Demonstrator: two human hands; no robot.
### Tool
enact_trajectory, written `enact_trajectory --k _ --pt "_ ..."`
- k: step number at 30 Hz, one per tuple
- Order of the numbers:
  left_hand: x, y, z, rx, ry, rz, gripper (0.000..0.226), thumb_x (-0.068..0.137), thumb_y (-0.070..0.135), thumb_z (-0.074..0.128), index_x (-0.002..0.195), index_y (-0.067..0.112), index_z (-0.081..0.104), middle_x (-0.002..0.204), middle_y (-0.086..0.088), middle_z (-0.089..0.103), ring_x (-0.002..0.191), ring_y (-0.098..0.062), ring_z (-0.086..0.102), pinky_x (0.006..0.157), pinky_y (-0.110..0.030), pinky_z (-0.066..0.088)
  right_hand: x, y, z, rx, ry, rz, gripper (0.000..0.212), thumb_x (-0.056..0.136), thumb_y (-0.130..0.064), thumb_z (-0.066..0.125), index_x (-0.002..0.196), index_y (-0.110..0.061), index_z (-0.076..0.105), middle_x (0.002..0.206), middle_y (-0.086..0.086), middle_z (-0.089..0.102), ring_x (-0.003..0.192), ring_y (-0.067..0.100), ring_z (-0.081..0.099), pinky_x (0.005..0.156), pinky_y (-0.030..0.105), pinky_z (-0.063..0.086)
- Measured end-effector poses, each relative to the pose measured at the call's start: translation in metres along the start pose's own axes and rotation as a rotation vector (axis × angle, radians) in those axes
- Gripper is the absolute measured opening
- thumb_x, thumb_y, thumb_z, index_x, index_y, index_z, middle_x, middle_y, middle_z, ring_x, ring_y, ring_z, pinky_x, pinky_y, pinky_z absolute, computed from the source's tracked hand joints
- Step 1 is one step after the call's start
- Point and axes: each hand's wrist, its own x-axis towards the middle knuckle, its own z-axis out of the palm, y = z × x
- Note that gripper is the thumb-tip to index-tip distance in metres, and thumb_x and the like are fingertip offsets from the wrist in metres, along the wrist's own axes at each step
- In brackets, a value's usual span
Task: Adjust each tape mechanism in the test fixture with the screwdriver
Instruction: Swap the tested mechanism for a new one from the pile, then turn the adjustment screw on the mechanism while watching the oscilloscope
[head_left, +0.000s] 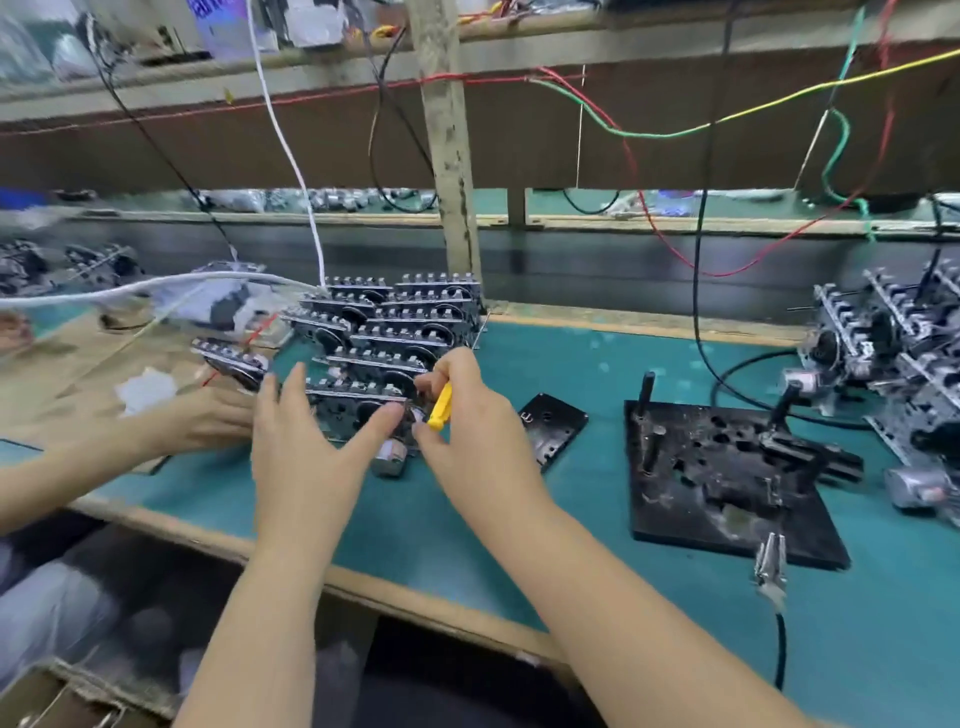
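My left hand (306, 441) is spread open over the nearest tape mechanism (358, 402), a black and metal unit at the front of a stepped stack of mechanisms (410, 317). Its thumb touches the unit's front and its fingers stand at the unit's left end. My right hand (467, 431) is shut on a small yellow screwdriver (441, 408), held just right of that unit. The black test fixture plate (727, 483), with pegs and a lever, lies to the right on the green bench and holds no mechanism.
Another person's hand (208, 421) reaches in from the left beside the stack. A black cassette (553, 431) lies right of my right hand. More mechanisms are piled at the far right (893, 353). Metal pliers (771, 566) sit at the fixture's front edge. Wires hang overhead.
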Motion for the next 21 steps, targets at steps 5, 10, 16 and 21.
enact_trajectory --k 5,10,16,21 --pt "0.017 -0.011 0.011 -0.198 0.071 -0.092 0.066 0.092 0.041 0.069 0.149 0.022 0.043 0.15 -0.007 0.047 0.134 -0.021 0.045 0.102 -0.028 0.034 0.013 0.005 0.023 0.045 -0.008 0.084 0.041 0.089 0.0 0.067 0.096 -0.025 0.035 0.098 0.003 0.065 0.083 0.027 0.059 0.073 0.043 0.051" --pt "-0.002 0.027 0.005 -0.339 0.338 0.253 0.026 0.091 0.034 0.071 0.115 0.031 0.062 0.122 -0.004 0.058 0.11 -0.019 0.058 0.095 -0.02 0.044 0.007 0.001 -0.007 0.141 0.135 0.044 0.058 0.083 0.008 0.067 0.084 -0.039 0.033 0.098 -0.007 0.062 0.085 0.009 0.056 0.067 0.011 0.042" --pt "-0.022 0.113 0.027 -0.787 0.254 0.582 0.015 0.094 0.005 0.067 0.094 0.016 0.057 0.113 -0.021 0.053 0.12 -0.03 0.056 0.091 -0.014 0.045 -0.008 -0.011 -0.112 -0.008 0.326 -0.221 0.052 0.077 -0.006 0.079 0.097 -0.021 0.033 0.11 0.006 0.053 0.101 0.024 0.053 0.082 0.028 0.045" --pt "-0.047 0.154 0.076 -1.119 -0.173 0.58 0.022 0.089 -0.005 0.065 0.088 0.014 0.056 0.111 -0.01 0.056 0.127 -0.032 0.057 0.093 -0.021 0.046 -0.026 0.01 -0.208 -0.304 -0.024 0.117 0.063 0.065 -0.047 0.084 0.087 -0.034 0.027 0.129 -0.011 0.058 0.117 -0.016 0.048 0.085 0.035 0.049"
